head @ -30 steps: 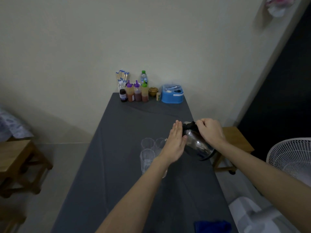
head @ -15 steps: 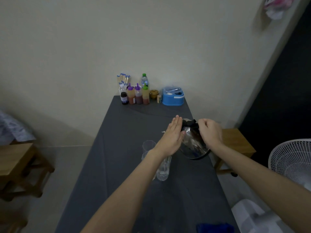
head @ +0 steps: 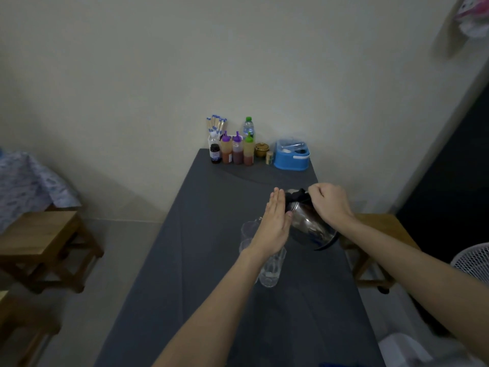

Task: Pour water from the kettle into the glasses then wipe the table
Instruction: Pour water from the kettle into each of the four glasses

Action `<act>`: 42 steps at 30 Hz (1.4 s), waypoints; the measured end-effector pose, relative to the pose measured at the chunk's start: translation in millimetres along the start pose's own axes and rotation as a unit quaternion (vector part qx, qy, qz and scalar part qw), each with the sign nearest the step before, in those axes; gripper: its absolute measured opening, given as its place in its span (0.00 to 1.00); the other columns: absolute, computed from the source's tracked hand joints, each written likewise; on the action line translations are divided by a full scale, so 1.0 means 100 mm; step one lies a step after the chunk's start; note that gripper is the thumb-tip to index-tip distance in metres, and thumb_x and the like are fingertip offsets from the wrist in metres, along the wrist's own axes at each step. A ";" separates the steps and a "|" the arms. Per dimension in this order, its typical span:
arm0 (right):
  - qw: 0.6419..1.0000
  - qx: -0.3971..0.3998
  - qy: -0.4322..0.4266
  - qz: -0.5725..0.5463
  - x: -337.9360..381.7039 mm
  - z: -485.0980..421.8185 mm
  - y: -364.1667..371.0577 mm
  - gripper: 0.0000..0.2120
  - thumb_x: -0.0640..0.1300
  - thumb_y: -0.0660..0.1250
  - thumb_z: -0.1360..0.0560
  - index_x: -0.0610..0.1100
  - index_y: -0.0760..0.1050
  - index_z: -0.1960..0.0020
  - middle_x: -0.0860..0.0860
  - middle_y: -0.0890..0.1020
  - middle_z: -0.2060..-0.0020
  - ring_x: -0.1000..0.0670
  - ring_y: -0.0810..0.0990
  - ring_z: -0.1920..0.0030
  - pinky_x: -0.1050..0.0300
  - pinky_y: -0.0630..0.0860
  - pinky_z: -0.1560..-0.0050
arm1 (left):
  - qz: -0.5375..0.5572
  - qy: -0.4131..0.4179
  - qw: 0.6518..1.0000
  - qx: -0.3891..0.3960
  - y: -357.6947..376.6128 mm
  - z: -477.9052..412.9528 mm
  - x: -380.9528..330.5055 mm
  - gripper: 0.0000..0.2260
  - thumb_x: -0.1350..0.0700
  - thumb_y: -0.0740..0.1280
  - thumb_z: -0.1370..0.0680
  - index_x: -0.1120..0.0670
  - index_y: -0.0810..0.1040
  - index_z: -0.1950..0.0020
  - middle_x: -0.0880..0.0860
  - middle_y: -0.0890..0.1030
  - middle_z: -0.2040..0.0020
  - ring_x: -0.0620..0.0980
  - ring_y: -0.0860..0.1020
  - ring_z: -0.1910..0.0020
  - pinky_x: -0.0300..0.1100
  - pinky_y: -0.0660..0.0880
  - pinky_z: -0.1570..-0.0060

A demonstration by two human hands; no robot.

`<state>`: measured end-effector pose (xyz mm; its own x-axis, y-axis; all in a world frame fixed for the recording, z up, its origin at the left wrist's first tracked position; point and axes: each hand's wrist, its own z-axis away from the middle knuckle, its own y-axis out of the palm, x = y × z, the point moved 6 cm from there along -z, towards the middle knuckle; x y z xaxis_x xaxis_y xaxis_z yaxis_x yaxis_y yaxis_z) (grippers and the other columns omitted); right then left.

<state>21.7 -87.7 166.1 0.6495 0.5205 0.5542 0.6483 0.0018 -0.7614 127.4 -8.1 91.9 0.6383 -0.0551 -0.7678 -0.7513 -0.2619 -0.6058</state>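
Observation:
A shiny steel kettle (head: pixel 309 229) with a black lid is tilted to the left above the grey table (head: pixel 201 260). My right hand (head: pixel 330 202) grips its handle from the right. My left hand (head: pixel 275 226) is flat, fingers together, pressed against the kettle's lid side. Clear glasses stand below my left hand: one (head: pixel 271 271) near me holds some water, two others (head: pixel 247 230) are partly hidden behind my wrist. The spout is hidden by my left hand.
At the table's far end stand sauce bottles (head: pixel 236 151), a water bottle (head: pixel 248 127), chopsticks (head: pixel 215 125) and a blue box (head: pixel 291 156). Wooden stools sit left (head: pixel 39 239) and right (head: pixel 375 223). A white fan (head: pixel 473 260) is at right.
The kettle and both hands have shifted slightly away from me over the glasses. The near glass now shows from under my left wrist.

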 end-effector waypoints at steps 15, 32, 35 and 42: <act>0.997 0.026 -0.061 0.048 0.11 -0.12 0.16 0.21 0.43 0.59 0.24 0.48 0.66 0.76 0.51 0.71 0.78 0.52 0.70 0.73 0.56 0.60 0.70 | 0.048 -0.021 0.998 -0.033 0.00 0.05 0.16 0.26 0.53 0.49 0.16 0.57 0.41 0.23 0.52 0.40 0.22 0.41 0.38 0.26 0.42 0.40 0.25; 0.986 0.052 -0.115 0.108 0.17 -0.26 0.26 0.18 0.46 0.57 0.24 0.42 0.76 0.70 0.46 0.78 0.73 0.47 0.75 0.70 0.55 0.65 0.66 | 0.063 -0.032 0.996 -0.046 -0.02 0.09 0.17 0.26 0.54 0.50 0.17 0.56 0.39 0.23 0.52 0.39 0.22 0.42 0.37 0.26 0.44 0.40 0.25; 0.985 0.050 -0.115 0.118 0.19 -0.27 0.27 0.18 0.47 0.57 0.25 0.43 0.74 0.70 0.46 0.77 0.73 0.46 0.74 0.69 0.56 0.63 0.65 | 0.070 -0.035 0.996 -0.049 -0.03 0.09 0.17 0.26 0.54 0.50 0.17 0.56 0.38 0.24 0.52 0.39 0.22 0.45 0.38 0.25 0.45 0.40 0.24; 0.986 0.050 -0.102 0.125 0.16 -0.30 0.30 0.19 0.51 0.53 0.28 0.44 0.76 0.69 0.46 0.79 0.72 0.47 0.76 0.69 0.54 0.70 0.66 | 0.074 -0.037 0.996 -0.046 -0.03 0.09 0.18 0.27 0.54 0.50 0.17 0.56 0.38 0.24 0.52 0.38 0.22 0.46 0.38 0.24 0.46 0.41 0.24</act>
<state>63.3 -104.5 162.1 0.6832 0.6770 0.2736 0.4291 -0.0690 -0.9006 139.2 0.7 77.9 0.5059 -0.0298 -0.8621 -0.8151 -0.3437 -0.4665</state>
